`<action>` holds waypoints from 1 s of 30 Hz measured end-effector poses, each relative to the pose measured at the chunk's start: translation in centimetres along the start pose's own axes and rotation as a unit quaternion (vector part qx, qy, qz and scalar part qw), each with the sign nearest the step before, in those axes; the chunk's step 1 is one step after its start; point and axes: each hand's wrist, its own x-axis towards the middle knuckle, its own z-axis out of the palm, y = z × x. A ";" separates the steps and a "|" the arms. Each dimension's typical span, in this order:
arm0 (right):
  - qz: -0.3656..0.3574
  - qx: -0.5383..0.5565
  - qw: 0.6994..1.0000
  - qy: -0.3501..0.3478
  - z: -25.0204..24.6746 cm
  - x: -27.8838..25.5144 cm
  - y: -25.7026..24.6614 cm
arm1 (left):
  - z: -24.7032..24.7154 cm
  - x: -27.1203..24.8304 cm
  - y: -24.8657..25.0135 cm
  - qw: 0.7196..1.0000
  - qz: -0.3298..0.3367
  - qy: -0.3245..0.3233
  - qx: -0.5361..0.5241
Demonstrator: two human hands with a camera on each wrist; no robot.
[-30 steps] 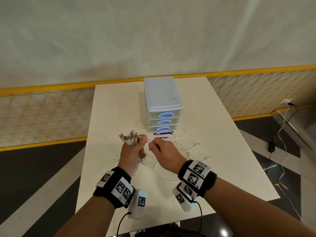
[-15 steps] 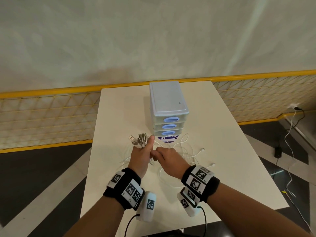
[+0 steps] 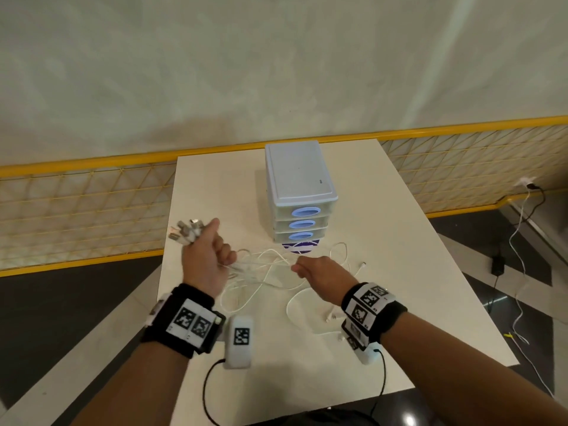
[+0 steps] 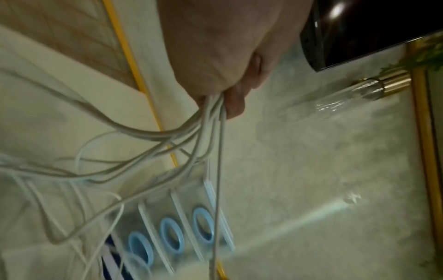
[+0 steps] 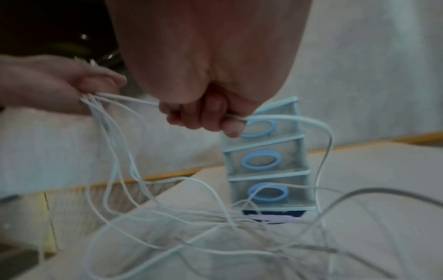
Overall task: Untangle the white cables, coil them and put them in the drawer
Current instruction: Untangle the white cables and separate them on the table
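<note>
Gripping a bunch of white cables (image 3: 264,265) in the left hand (image 3: 204,259), fist closed just behind the plug ends (image 3: 184,233), strands trailing to the table (image 3: 399,256). Pinching one strand in the right hand (image 3: 319,275), fingers curled round it, drawing it sideways from the bundle. Still lying looped and crossed in front of the drawer unit (image 3: 299,192), all drawers appearing shut. Risking, probably, a tightened knot if tugging hard across the crossings, or dragging a loose connector (image 3: 362,265) off the table edge.
</note>
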 end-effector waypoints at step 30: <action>0.058 -0.054 0.995 0.066 -2.2 -1.1 2.7 | -0.5 0.5 -1.5 0.959 0.121 0.083 0.243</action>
